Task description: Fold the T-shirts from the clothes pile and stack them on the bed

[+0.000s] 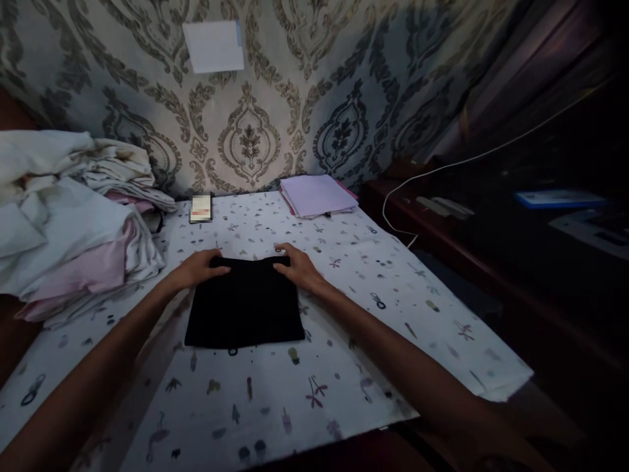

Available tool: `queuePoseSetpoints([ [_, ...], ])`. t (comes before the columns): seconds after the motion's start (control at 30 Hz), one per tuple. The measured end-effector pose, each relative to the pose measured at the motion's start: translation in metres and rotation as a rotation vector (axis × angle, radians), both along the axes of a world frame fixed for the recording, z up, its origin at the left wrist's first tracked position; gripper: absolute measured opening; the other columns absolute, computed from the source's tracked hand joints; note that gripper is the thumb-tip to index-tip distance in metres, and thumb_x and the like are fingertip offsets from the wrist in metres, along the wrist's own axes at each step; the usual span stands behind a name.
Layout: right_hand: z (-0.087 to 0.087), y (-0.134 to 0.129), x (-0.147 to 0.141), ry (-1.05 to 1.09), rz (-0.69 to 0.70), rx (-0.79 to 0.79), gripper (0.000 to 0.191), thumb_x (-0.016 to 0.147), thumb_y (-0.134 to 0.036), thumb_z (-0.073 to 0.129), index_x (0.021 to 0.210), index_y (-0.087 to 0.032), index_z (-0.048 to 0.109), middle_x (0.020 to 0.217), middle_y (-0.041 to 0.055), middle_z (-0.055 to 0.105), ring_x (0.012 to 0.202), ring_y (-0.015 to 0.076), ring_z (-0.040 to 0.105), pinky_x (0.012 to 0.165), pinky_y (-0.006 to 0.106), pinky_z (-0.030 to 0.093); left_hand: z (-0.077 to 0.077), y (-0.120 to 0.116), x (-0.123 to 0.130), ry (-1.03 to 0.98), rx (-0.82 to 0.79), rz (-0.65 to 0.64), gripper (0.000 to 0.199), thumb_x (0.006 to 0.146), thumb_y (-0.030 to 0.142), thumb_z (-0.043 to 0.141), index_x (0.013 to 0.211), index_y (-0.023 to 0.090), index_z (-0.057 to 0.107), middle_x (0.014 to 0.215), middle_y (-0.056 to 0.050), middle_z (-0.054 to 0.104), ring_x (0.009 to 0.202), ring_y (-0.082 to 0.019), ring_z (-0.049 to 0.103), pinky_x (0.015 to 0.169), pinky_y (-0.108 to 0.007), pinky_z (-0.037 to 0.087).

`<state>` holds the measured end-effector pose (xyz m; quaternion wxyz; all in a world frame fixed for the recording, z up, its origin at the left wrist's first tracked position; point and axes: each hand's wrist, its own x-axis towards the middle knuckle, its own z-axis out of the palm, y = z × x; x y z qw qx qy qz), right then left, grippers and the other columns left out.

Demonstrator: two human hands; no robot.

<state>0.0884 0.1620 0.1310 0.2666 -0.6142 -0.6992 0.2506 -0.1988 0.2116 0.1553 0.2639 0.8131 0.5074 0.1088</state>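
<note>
A black piece of cloth (246, 305), folded into a near rectangle, lies flat on the white printed sheet (255, 406). My left hand (200, 267) grips its far left corner, thumb on top and fingers over the far edge. At the far right corner my right hand (298, 264) pinches it the same way, with the index finger partly raised. Between the two hands the far edge sags slightly. What kind of garment the cloth is cannot be made out.
A tall heap of white and pink fabric (88, 223) stands at the left. Toward the back lie a small blurred card or box (201, 208) and a lavender flat stack (319, 195). A white cable (442, 169) crosses the dark red furniture (417, 210) at the right.
</note>
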Motion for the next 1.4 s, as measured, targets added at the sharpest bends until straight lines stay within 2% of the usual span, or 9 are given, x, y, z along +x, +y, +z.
queuePoseSetpoints([
  [0.13, -0.008, 0.005, -0.002, 0.166, -0.019, 0.082, 0.037, 0.083, -0.023, 0.061, 0.119, -0.019, 0.064, 0.098, 0.0043, 0.068, 0.086, 0.0197, 0.063, 0.085, 0.037, 0.05, 0.0, -0.007, -0.012, -0.037, -0.046, 0.149, 0.043, 0.077, 0.065, 0.055, 0.075, 0.022, 0.057, 0.064, 0.0, 0.058, 0.065, -0.021, 0.058, 0.06, -0.029, 0.042],
  [0.27, -0.011, -0.007, 0.007, 0.285, -0.131, 0.152, 0.031, 0.084, -0.027, 0.058, 0.113, -0.018, 0.063, 0.1, 0.0064, 0.068, 0.089, 0.0188, 0.064, 0.083, 0.034, 0.051, -0.001, -0.02, -0.015, 0.205, 0.216, 0.213, 0.039, 0.085, 0.058, 0.049, 0.09, 0.022, 0.062, 0.092, -0.009, 0.069, 0.086, -0.028, 0.063, 0.074, -0.037, 0.048],
  [0.37, -0.008, -0.027, 0.022, 0.346, -0.205, 0.074, 0.019, 0.087, -0.034, 0.055, 0.093, -0.019, 0.065, 0.081, 0.0033, 0.068, 0.074, 0.0172, 0.063, 0.071, 0.03, 0.051, 0.006, -0.017, 0.005, 0.178, 0.345, 0.107, 0.035, 0.09, 0.05, 0.047, 0.105, 0.022, 0.063, 0.109, -0.011, 0.07, 0.104, -0.03, 0.063, 0.089, -0.041, 0.049],
  [0.47, -0.003, -0.046, 0.026, 0.372, -0.156, -0.085, 0.029, 0.089, -0.04, 0.053, 0.071, -0.019, 0.062, 0.058, -0.0004, 0.061, 0.058, 0.0151, 0.058, 0.061, 0.027, 0.046, 0.009, 0.0, 0.046, -0.001, 0.225, -0.089, 0.035, 0.092, 0.045, 0.046, 0.11, 0.022, 0.065, 0.113, -0.009, 0.071, 0.106, -0.027, 0.064, 0.096, -0.041, 0.049],
  [0.6, -0.003, -0.051, 0.015, 0.261, -0.171, -0.05, 0.017, 0.079, -0.036, 0.069, 0.073, -0.02, 0.069, 0.068, 0.0017, 0.069, 0.066, 0.017, 0.062, 0.064, 0.029, 0.046, -0.001, 0.027, 0.104, -0.083, 0.047, -0.316, 0.023, 0.086, 0.034, 0.053, 0.094, 0.019, 0.068, 0.104, -0.01, 0.072, 0.1, -0.026, 0.065, 0.095, -0.041, 0.049],
  [0.73, -0.011, -0.045, 0.008, 0.324, -0.182, -0.063, 0.011, 0.076, -0.023, 0.068, 0.085, -0.019, 0.073, 0.074, 0.0019, 0.071, 0.069, 0.017, 0.064, 0.067, 0.029, 0.048, -0.011, 0.04, 0.13, -0.106, -0.011, -0.373, 0.018, 0.084, 0.033, 0.052, 0.081, 0.019, 0.063, 0.087, -0.006, 0.07, 0.087, -0.022, 0.064, 0.084, -0.035, 0.051],
  [1.1, -0.006, -0.045, 0.006, 0.349, -0.137, 0.074, 0.016, 0.082, -0.035, 0.066, 0.081, -0.019, 0.068, 0.097, 0.0059, 0.067, 0.091, 0.0202, 0.062, 0.082, 0.035, 0.049, -0.003, 0.044, 0.125, -0.173, -0.188, -0.454, 0.036, 0.084, 0.054, 0.053, 0.073, 0.02, 0.055, 0.071, 0.001, 0.055, 0.073, -0.018, 0.052, 0.072, -0.03, 0.043],
  [1.27, -0.006, -0.044, -0.006, 0.541, -0.097, 0.035, 0.032, 0.082, -0.052, 0.064, 0.082, -0.021, 0.058, 0.078, 0.0, 0.061, 0.075, 0.0167, 0.056, 0.073, 0.032, 0.046, -0.002, 0.041, 0.127, -0.263, -0.212, -0.418, 0.034, 0.087, 0.052, 0.049, 0.077, 0.02, 0.051, 0.074, 0.002, 0.052, 0.073, -0.015, 0.049, 0.072, -0.028, 0.043],
  [1.4, -0.022, -0.039, -0.008, 0.649, -0.163, 0.011, 0.029, 0.073, -0.045, 0.069, 0.084, -0.022, 0.053, 0.071, -0.0033, 0.056, 0.069, 0.0158, 0.054, 0.067, 0.03, 0.043, -0.005, 0.04, 0.126, -0.218, -0.147, -0.391, 0.032, 0.087, 0.05, 0.048, 0.08, 0.02, 0.053, 0.08, 0.0, 0.057, 0.078, -0.017, 0.052, 0.077, -0.029, 0.043],
])
